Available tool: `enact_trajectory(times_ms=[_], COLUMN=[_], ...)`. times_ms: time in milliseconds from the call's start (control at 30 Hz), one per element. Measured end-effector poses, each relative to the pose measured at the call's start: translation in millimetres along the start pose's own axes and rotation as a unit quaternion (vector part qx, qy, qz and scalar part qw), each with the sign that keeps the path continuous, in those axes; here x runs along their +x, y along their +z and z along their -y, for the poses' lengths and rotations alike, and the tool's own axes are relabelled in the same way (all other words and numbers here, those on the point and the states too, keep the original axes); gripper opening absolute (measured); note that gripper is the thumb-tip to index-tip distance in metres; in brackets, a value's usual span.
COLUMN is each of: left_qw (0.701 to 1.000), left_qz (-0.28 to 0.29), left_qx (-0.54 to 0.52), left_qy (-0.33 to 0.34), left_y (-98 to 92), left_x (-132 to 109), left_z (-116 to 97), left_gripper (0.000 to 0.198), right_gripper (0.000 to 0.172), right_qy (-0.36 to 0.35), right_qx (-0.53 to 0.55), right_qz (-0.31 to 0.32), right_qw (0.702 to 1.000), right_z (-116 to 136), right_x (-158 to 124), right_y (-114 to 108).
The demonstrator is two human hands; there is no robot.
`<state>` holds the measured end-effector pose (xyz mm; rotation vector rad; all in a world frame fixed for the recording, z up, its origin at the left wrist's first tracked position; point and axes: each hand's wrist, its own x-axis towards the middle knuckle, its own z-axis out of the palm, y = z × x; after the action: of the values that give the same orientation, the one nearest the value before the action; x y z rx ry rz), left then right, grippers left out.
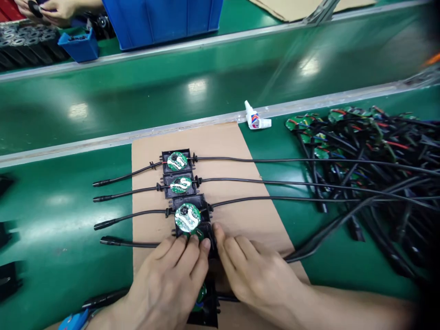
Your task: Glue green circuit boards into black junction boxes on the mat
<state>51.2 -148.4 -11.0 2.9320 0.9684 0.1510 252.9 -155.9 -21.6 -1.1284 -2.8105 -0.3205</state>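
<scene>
On a brown cardboard mat (233, 151) lies a row of black square housings, each with a round green circuit board and a black cable through it: one at the top (177, 161), a second (180, 184), a third (187, 216). My left hand (168, 284) and my right hand (254, 270) lie over a fourth housing (206, 236), fingertips pressing on it and its board. Another housing (206, 307) sits between my wrists, mostly hidden.
A tangled pile of cabled green boards (371, 156) fills the right side. A small white glue bottle (256, 120) lies by the metal rail (68, 146). Beyond the green conveyor belt stand a blue bin (161, 18), a small blue tray (79, 43) and another person's hands (51, 9).
</scene>
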Motion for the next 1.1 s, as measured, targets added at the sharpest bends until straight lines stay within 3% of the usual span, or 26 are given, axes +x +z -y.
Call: enact_trajectory(times_ms=[133, 200, 300, 367, 600, 700, 867, 1000, 1100], left_qw=[0.999, 1.0, 1.0, 1.0, 0.998, 0.998, 0.999, 0.999, 0.998], left_qz=[0.028, 0.019, 0.0, -0.006, 0.059, 0.053, -0.051, -0.034, -0.029], left_qx=[0.012, 0.009, 0.007, 0.016, -0.008, -0.011, -0.002, -0.026, -0.059], left_qy=[-0.02, -0.021, -0.019, -0.01, -0.015, -0.028, -0.02, 0.019, 0.015], left_y=[-1.2, -1.2, -0.4, -0.3, -6.3, -5.3, 4.3, 4.6, 0.2], left_x=[-1.3, -4.8, -9.0, -8.4, 5.2, 3.5, -7.1, -7.9, -3.7], left_z=[-4.0, -3.8, -2.1, -1.6, -1.9, -3.2, -6.9, -7.9, -10.5], left_gripper=[0.052, 0.055, 0.058, 0.057, 0.055, 0.054, 0.052, 0.06, 0.064], right_gripper=[0.035, 0.029, 0.026, 0.025, 0.031, 0.033, 0.029, 0.022, 0.026], right_qy=[0.008, 0.027, 0.084, 0.097, -0.012, -0.005, 0.037, 0.072, 0.084], right_qx=[0.014, 0.115, 0.291, 0.344, 0.282, 0.279, 0.298, 0.373, 0.387], right_qz=[-0.015, -0.039, -0.059, -0.053, -0.069, -0.082, -0.09, -0.098, -0.094], right_qw=[1.0, 0.992, 0.951, 0.932, 0.957, 0.957, 0.95, 0.92, 0.913], right_z=[-2.3, -10.3, -21.1, -23.7, -23.5, -22.9, -23.7, -25.1, -25.1], right_x=[4.4, 4.9, 4.9, 4.9, 8.1, 8.2, 2.3, 1.3, 4.8], right_y=[-0.5, 1.5, 6.7, 10.8, 17.5, 18.8, 20.7, 17.6, 17.0])
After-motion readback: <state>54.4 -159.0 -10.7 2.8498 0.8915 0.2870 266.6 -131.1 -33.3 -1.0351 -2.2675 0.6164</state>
